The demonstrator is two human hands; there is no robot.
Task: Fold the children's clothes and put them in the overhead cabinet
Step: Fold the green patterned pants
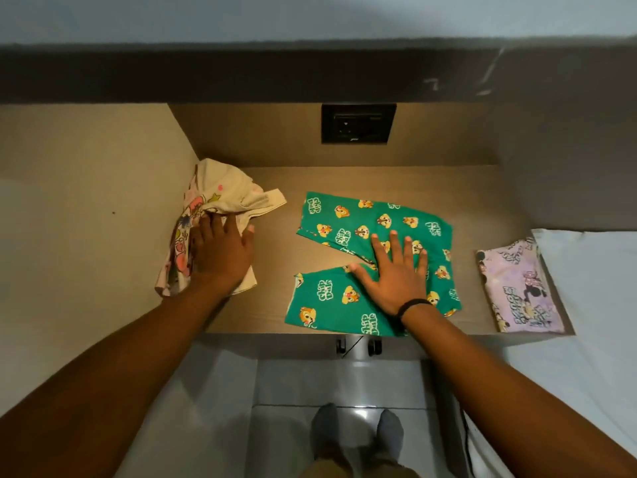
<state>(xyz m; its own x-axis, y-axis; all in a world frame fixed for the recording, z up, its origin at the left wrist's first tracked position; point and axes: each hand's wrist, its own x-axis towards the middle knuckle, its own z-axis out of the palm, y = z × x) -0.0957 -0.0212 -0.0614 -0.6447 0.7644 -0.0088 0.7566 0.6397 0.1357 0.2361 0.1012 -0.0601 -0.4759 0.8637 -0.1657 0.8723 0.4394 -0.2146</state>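
Green cartoon-print children's shorts (365, 222) lie spread flat on the wooden desk (272, 270), legs pointing left. My right hand (393, 270) rests flat on their crotch area, fingers apart. A crumpled cream garment with pink prints (220, 194) sits bunched in the desk's left corner. My left hand (220, 253) lies palm down on top of it, fingers spread, pressing rather than gripping. A folded lilac cartoon-print garment (517, 288) lies at the desk's right end. The dark underside of the overhead cabinet (310, 74) runs across the top.
A black wall socket (358, 123) is set in the back panel above the desk. A beige side wall (86, 201) closes the left side. A white mattress (593, 305) adjoins the desk on the right. Below, my feet in grey socks (358, 432) stand on a tiled floor.
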